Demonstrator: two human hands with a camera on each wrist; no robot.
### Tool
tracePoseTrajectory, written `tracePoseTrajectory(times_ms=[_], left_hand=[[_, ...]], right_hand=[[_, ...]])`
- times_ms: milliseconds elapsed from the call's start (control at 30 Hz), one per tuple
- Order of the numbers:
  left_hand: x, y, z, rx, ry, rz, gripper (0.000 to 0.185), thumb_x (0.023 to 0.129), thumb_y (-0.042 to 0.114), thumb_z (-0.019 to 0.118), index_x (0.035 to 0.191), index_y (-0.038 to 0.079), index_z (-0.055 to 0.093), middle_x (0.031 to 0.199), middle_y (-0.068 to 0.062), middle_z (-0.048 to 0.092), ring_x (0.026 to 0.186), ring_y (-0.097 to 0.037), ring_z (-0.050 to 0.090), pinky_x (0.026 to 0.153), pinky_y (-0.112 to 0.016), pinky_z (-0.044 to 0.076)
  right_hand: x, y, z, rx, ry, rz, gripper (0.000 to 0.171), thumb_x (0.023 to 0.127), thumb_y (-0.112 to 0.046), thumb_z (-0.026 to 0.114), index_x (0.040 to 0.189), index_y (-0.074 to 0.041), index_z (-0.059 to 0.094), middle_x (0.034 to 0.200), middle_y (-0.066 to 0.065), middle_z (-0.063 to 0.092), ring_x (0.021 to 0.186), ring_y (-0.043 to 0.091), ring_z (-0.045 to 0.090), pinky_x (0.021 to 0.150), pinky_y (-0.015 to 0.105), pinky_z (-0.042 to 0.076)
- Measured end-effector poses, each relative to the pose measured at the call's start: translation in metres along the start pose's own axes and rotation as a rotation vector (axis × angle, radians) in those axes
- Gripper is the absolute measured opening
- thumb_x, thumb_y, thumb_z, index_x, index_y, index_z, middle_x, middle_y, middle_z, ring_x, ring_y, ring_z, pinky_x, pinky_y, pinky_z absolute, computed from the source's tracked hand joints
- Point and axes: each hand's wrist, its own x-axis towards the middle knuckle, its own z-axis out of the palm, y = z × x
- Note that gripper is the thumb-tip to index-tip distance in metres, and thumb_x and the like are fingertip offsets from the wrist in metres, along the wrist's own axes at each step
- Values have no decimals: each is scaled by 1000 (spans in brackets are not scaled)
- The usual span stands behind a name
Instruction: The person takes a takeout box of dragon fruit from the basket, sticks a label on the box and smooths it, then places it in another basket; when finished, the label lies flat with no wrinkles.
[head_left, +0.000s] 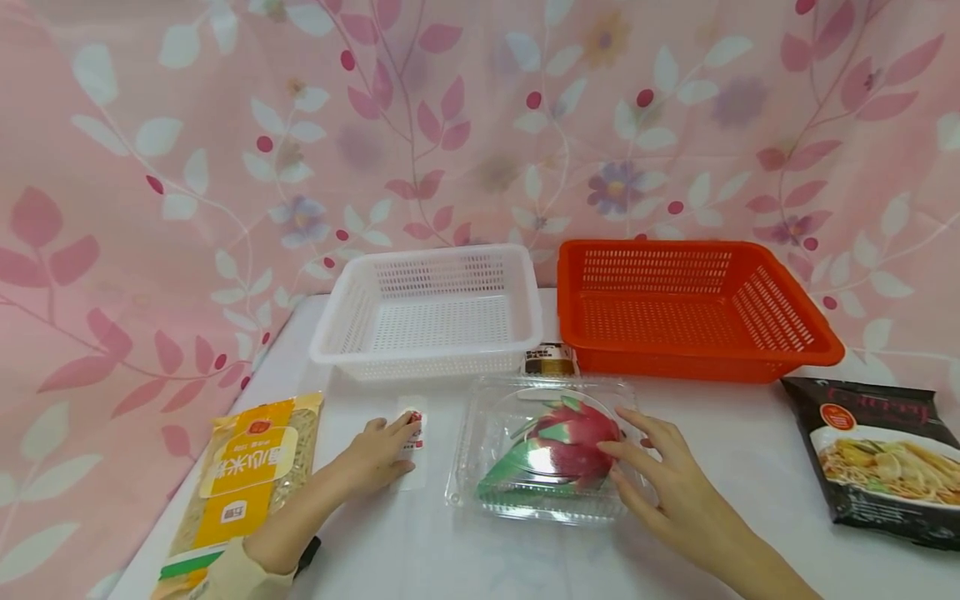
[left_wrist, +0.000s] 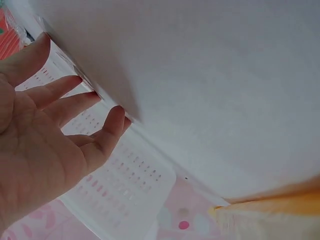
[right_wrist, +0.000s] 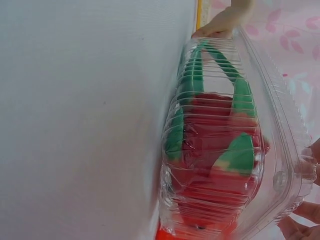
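Fingers of the right hand (head_left: 675, 487) are lying relaxed and spread against the clear clamshell box (head_left: 543, 450), which is holding a dragon fruit (head_left: 566, 446) mid-table (head_left: 750, 467). Left hand (head_left: 378, 454) is resting flat, fingers straight, on a small white packet (head_left: 414, 442) just beside the box. White basket (head_left: 431, 312) and orange basket (head_left: 690, 304) are sitting behind.

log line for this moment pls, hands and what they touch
left hand: open, fingers resting on small white packet | right hand: open, touching clear clamshell holding dragon fruit | white basket, orange basket: nothing inside
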Motion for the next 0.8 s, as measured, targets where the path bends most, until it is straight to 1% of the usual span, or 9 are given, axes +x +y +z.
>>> tracePoseTrajectory(times_ms=[167, 200, 300, 367, 433, 533, 667, 733, 800], left_hand=[[1, 1, 3, -40, 14, -2, 60, 81, 14, 69, 134, 3, 43, 141, -16, 37, 124, -43, 32, 98, -55, 31], [1, 2, 4, -51, 16, -7, 61, 80, 13, 69, 134, 2, 43, 141, -16, 37, 123, -41, 32, 98, -53, 31], [1, 2, 5, -70, 29, -8, 62, 78, 10, 71, 133, 0, 44, 138, -18, 40, 122, -40, 34, 99, -51, 31], [2, 3, 5, -79, 41, -9, 62, 76, 8, 72, 132, 0, 45, 135, -19, 43, 121, -40, 35, 100, -50, 30], [2, 4, 5, -74, 50, -2, 62, 76, 8, 72, 131, -1, 45, 132, -20, 45, 120, -40, 37, 100, -49, 30], [3, 4, 5, -67, 65, 14, 60, 75, 6, 72, 129, -3, 47, 127, -22, 49, 118, -40, 41, 100, -48, 32], [5, 5, 3, -65, 81, 25, 57, 73, 3, 74, 125, -4, 50, 121, -21, 54, 114, -40, 46, 98, -47, 35], [6, 6, 2, -77, 78, 8, 57, 72, 3, 74, 124, -3, 52, 119, -20, 56, 114, -38, 47, 97, -46, 36], [6, 7, 0, -104, 68, -27, 56, 72, 3, 75, 123, -1, 53, 119, -19, 56, 114, -37, 48, 96, -47, 36]], right_hand=[[-3, -2, -1, -9, -17, 16, 40, 71, -12, 76, 108, -21, 65, 134, 6, 42, 109, 19, 41, 87, 8, 37], [-3, -2, -1, -6, -17, 15, 38, 72, -14, 75, 108, -21, 65, 134, 6, 42, 110, 19, 41, 87, 9, 38], [-2, -2, -1, 13, -1, -10, 25, 84, -25, 66, 108, -19, 65, 132, 9, 44, 110, 22, 42, 88, 10, 38], [-1, -2, 0, 23, 9, -20, 24, 88, -32, 59, 108, -18, 65, 131, 11, 45, 110, 22, 42, 89, 10, 36], [-1, -2, 0, 26, 11, -22, 25, 89, -33, 57, 107, -18, 66, 130, 11, 46, 111, 23, 42, 91, 9, 34], [-2, -3, 0, 25, 11, -21, 23, 86, -27, 64, 107, -18, 66, 130, 11, 46, 111, 23, 42, 90, 10, 35], [-2, -4, 0, 15, 1, -12, 30, 79, -19, 71, 108, -18, 66, 130, 11, 46, 110, 22, 42, 82, 22, 46], [-2, -4, 0, 14, -1, -9, 30, 78, -19, 71, 108, -18, 66, 130, 10, 46, 109, 21, 42, 80, 25, 48], [-2, -4, -1, 18, -1, -12, 29, 79, -20, 71, 108, -18, 66, 130, 11, 46, 109, 22, 42, 82, 21, 46]])
